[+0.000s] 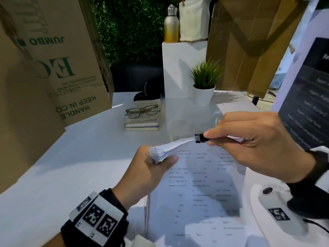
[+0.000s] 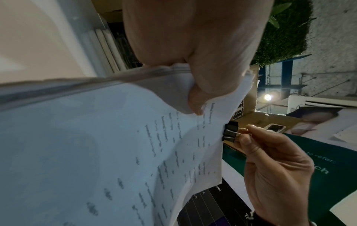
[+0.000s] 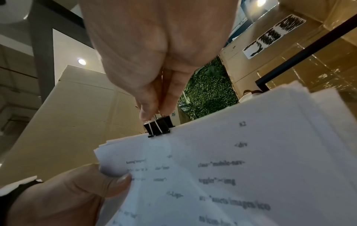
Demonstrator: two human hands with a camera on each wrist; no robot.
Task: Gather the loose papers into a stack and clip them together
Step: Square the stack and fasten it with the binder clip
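Note:
A stack of printed white papers is held up off the white table, its top edge fanned and bent. My left hand grips the stack's top left corner, thumb on the front sheet. My right hand pinches the wire handles of a black binder clip whose jaws sit over the stack's top edge. In the left wrist view the clip bites the paper edge, fingers squeezing its handles. The right wrist view shows the clip at the paper edge and the left thumb on the corner.
On the white table lie stacked books with eyeglasses on top, a potted plant and a white pedestal with a metal bottle. Cardboard boxes stand at the left and a dark sign at the right.

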